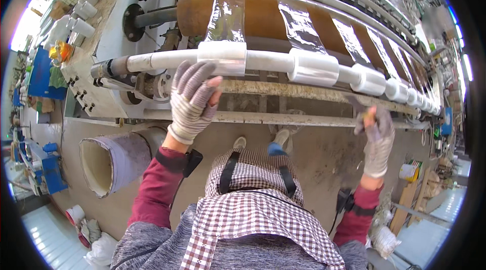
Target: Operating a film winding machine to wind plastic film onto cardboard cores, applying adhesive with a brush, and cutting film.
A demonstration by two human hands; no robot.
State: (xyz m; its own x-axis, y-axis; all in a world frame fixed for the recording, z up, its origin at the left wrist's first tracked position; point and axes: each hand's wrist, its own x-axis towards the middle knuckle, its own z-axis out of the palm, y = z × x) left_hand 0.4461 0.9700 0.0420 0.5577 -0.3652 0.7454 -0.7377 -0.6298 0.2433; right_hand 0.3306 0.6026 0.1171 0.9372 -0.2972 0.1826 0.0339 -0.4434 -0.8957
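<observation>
My left hand [195,100], in a striped glove with bare fingertips, is open. Its fingers stretch up to the lower left edge of the nearest roll of clear film [223,60] and appear to touch it. That roll sits on a long pale shaft [268,60], and a strip of film [226,16] runs up from it over a brown roller [260,14]. Farther right, my right hand [378,143], also gloved, is closed around what looks like a knife [357,102]. The blade is blurred and points up and left, below the third film roll [368,80].
More film rolls [397,90] line the shaft to the right. A rusty bar [309,93] and a lower pale rail [283,119] cross in front of me. A large cardboard tube [114,163] lies on the floor at left. White rolls [81,27] stand on the machine's left end.
</observation>
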